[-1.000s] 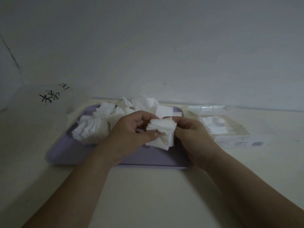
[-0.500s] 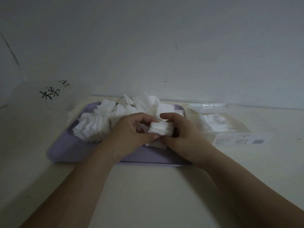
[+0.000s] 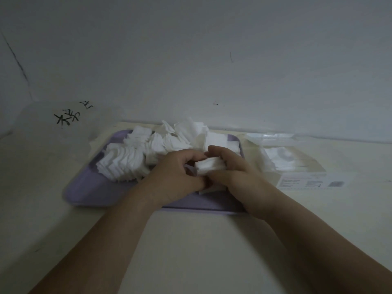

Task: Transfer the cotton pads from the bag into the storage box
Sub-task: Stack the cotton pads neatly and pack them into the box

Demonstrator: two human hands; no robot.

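Both forearms reach in from the bottom edge and meet over the near right part of the lilac tray [image 3: 89, 187]. The left hand [image 3: 180, 172] lies knuckles up, its fingers curled inward and its thumb running along the near side. The right hand [image 3: 231, 168] faces it, fingers hooked over the top and thumb underneath. Between them they squeeze a stack of cotton pads [image 3: 210, 165] — each hand curls tightly round one end, so only the white edges show in the gap. The stack sits low, just above the tray floor, and a single flat pad [image 3: 212, 189] lies on the tray beneath the hands.

The other loose pads [image 3: 127, 164] are heaped across the far and left parts of the tray. A clear package with a printed label [image 3: 297, 166] lies just right of the tray with white pads inside it. A translucent sheet with black handwriting [image 3: 67, 117] stands at the far left.

A second ago the stack was held higher and looser, fanned out, with the right hand mostly behind it. Half a second ago the hands had already closed in — now they sit slightly lower and tighter, and the stack looks more squared.
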